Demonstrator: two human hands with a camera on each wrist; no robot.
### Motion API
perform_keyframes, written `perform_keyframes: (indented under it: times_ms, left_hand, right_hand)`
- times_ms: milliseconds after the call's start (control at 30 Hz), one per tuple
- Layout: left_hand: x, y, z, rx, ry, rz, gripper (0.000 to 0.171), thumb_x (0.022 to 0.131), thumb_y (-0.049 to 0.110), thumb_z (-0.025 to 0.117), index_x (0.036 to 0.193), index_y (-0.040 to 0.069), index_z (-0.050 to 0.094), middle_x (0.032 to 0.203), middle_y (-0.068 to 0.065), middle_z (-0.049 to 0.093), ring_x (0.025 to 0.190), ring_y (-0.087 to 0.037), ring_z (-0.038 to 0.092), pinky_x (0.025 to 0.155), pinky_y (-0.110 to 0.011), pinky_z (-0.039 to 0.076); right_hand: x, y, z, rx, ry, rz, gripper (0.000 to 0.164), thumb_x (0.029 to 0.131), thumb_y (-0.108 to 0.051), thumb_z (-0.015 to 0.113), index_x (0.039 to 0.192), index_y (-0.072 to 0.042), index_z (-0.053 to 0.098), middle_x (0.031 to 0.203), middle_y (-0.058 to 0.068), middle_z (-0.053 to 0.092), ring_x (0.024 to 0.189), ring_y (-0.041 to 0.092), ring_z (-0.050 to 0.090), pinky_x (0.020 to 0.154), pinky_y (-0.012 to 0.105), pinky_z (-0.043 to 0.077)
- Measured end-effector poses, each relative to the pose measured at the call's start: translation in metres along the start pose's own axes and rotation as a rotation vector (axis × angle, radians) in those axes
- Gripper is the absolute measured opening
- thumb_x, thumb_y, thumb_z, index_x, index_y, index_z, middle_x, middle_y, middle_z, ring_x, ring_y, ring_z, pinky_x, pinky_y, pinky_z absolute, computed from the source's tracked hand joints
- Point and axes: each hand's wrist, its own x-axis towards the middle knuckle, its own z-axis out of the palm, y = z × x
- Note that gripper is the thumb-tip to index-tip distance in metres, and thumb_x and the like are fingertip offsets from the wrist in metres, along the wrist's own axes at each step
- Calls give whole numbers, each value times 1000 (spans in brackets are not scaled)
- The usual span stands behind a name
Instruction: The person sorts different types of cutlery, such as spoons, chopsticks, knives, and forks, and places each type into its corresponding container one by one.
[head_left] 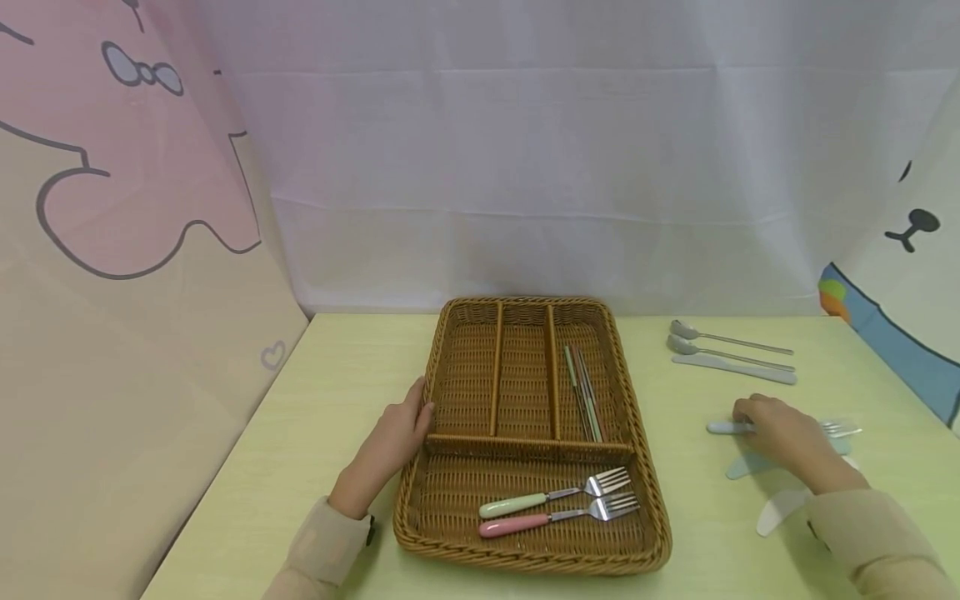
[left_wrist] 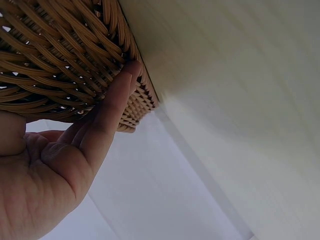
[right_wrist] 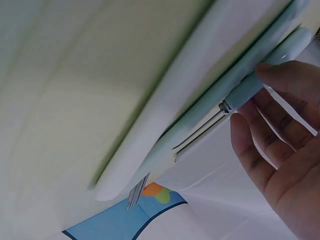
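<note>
My right hand (head_left: 787,437) pinches a fork (head_left: 723,427) by its pale blue handle, on the right of the table. Its tines show past the hand, low over the tabletop. Under and beside that hand lie a pale teal knife (head_left: 746,467) and a white one (head_left: 780,510), both partly hidden by the hand or sleeve. In the left wrist view, the fingers of my left hand (left_wrist: 65,165) lie straight against the outer wall of a brown woven basket (left_wrist: 55,75). The thumb reaches its rim. Two forks, one green-handled (head_left: 513,505) and one pink-handled (head_left: 516,524), lie in its front compartment.
Several chopsticks (head_left: 585,396) lie in the basket's back right compartment. Two long-handled spoons (head_left: 735,340) and a grey knife (head_left: 731,367) lie right of the basket. Behind the pale yellow table (head_left: 352,350) hangs a white cloth (head_left: 487,167); printed cloths hang at both sides.
</note>
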Motion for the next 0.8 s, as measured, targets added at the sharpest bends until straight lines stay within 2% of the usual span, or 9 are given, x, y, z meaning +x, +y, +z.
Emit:
perform_keyframes:
  times_ms: [233,633,800]
  left_hand:
    - [0,0,0,5,8,12,50,97,16,41,138,-9,25,43,4,35,31,-6,28,33,-20,25]
    - [0,2,-1,9,-1,-11,50,97,16,41,138,-9,25,44,2,38,32,-7,31,34,-22,29]
    - [0,1,-1,8,5,4,50,97,15,41,138,-9,26,44,2,37,32,-8,30,33,-23,29]
  right_hand:
    - [0,0,1,-15,26,-18,17,69,0,72,80,-8,61,75,5,58,64,24,57,47,42,49]
    - [4,-8,-2,-33,75,-69,21,69,4,70,87,-4,63,77,7,59,60,19,54,43,36,45]
    - [8,-15,-6,-33,87,-69,22,69,7,66,89,-2,63,77,8,59,58,18,52,40,31,40]
